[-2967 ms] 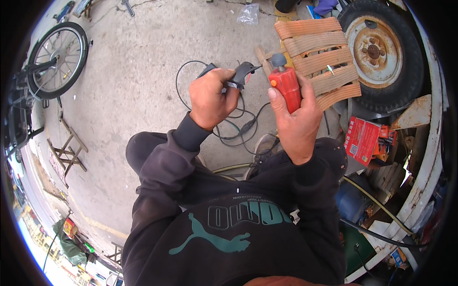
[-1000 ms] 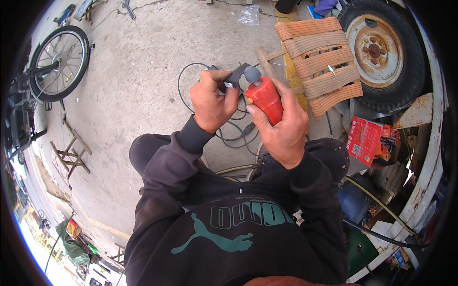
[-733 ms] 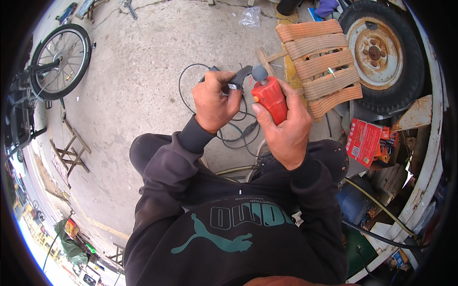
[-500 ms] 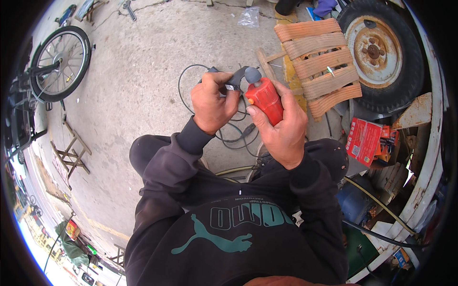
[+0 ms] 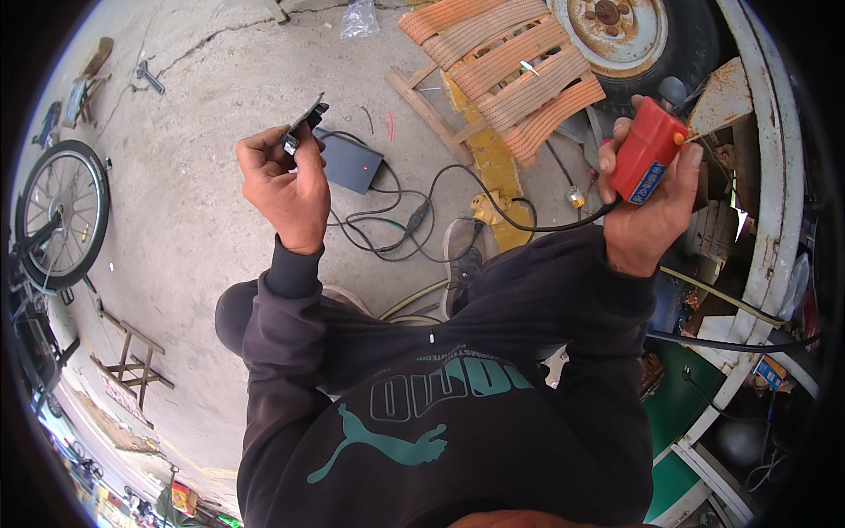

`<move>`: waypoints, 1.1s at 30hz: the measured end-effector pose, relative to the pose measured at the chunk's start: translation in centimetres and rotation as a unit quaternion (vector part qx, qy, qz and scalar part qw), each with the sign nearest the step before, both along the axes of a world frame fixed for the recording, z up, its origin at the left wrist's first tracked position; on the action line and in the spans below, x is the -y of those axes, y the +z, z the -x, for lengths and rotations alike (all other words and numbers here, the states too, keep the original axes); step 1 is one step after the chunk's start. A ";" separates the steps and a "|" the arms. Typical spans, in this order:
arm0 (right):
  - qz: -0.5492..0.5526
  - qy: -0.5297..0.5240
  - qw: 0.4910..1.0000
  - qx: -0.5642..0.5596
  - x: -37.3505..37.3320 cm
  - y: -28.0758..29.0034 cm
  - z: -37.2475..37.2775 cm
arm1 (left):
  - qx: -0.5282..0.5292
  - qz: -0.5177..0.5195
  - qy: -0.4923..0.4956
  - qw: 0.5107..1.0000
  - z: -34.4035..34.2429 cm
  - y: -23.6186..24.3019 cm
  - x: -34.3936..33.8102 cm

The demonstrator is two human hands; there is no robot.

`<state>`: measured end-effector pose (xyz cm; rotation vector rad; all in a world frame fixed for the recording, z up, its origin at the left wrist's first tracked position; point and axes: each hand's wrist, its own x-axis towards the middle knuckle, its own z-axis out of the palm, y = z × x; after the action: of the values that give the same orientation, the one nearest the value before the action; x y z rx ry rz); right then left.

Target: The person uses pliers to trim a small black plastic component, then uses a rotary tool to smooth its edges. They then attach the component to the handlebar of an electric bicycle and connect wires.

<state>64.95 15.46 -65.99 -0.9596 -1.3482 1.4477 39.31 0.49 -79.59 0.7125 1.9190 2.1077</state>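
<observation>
Held up on the left, a small curved black piece (image 5: 305, 123), perhaps plastic or rubber, is pinched between the thumb and fingers of my left hand (image 5: 289, 195). Over to the right, my right hand (image 5: 647, 231) wraps round a red hand grinder (image 5: 644, 145) with an orange button. A rounded grey grinding tip (image 5: 672, 90) points away from me at its far end. The grinder's black cable (image 5: 563, 229) runs down towards the floor. Between my hands, on the concrete, lies a dark power adapter box (image 5: 350, 164) with a small red light.
Tangled cables (image 5: 414, 220) lie by my shoe (image 5: 463, 255). Ahead stands a low stool (image 5: 506, 70) with a woven strap seat, beside a large rusty wheel (image 5: 616, 35). A bicycle wheel (image 5: 62, 216) and a small folding stool (image 5: 132, 363) are at left. A metal frame (image 5: 775, 229) edges the right.
My hands have moved apart, the grinder going right and the black piece left, away from the grinding tip. The view has shifted, and the adapter box now shows between my hands.
</observation>
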 end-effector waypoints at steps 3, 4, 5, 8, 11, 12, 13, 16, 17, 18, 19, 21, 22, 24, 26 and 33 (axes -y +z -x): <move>-0.066 -0.077 0.989 0.111 0.3 2.6 -3.9 | 0.056 -0.035 -0.006 0.998 0.5 0.7 0.3; -0.092 -0.114 0.975 0.167 0.3 2.8 -5.1 | 0.054 -0.030 -0.006 0.998 0.7 0.6 0.5; -0.118 -0.147 0.957 0.222 0.1 3.0 -6.4 | 0.051 -0.024 -0.004 0.998 0.8 0.5 0.7; -0.117 -0.139 0.922 0.341 -1.1 3.2 -11.2 | 0.047 -0.027 -0.026 0.998 0.7 0.5 1.2; -0.020 -0.034 0.929 0.368 -3.2 -0.6 -14.1 | 0.034 -0.013 -0.003 0.999 0.2 0.8 2.1; 0.037 0.035 0.917 0.395 -3.4 -2.4 -14.8 | 0.010 0.010 -0.008 1.000 0.3 0.6 2.9; 0.094 0.104 0.899 0.416 -3.2 -4.9 -15.5 | 0.020 0.033 -0.014 0.999 0.4 0.2 3.3; 0.034 0.300 0.818 0.489 -0.5 -14.9 -13.0 | 0.027 0.117 -0.049 0.992 1.4 -1.8 4.2; 0.055 0.349 0.802 0.482 0.7 -17.1 -10.0 | 0.031 0.165 -0.064 0.984 1.7 -2.8 4.3; 0.053 0.372 0.809 0.453 1.9 -19.9 -7.1 | 0.028 0.198 -0.065 0.978 2.1 -4.0 4.5; -0.001 0.363 0.838 0.407 3.0 -24.0 -4.3 | 0.033 0.223 -0.071 0.972 2.4 -5.6 4.6; -0.121 0.336 0.844 0.400 5.9 -28.9 3.2 | -0.069 0.330 -0.079 0.938 4.0 -9.5 6.5; -0.168 0.307 0.869 0.350 7.1 -30.9 6.3 | -0.139 0.343 -0.124 0.921 6.0 -12.2 7.5; -0.222 0.252 0.866 0.371 7.6 -34.7 10.8 | -0.146 0.405 -0.135 0.892 8.2 -15.6 6.0; -0.266 0.243 0.857 0.368 7.4 -36.4 11.9 | -0.072 0.419 -0.195 0.884 13.0 -20.8 6.8; -0.272 0.134 0.897 0.321 4.0 -31.5 -0.7 | 0.171 0.433 -0.130 0.875 5.1 -27.3 4.1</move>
<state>65.64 11.48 -97.49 -0.9223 -2.2973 0.8492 34.21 -3.63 -106.88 0.3278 2.0996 0.9405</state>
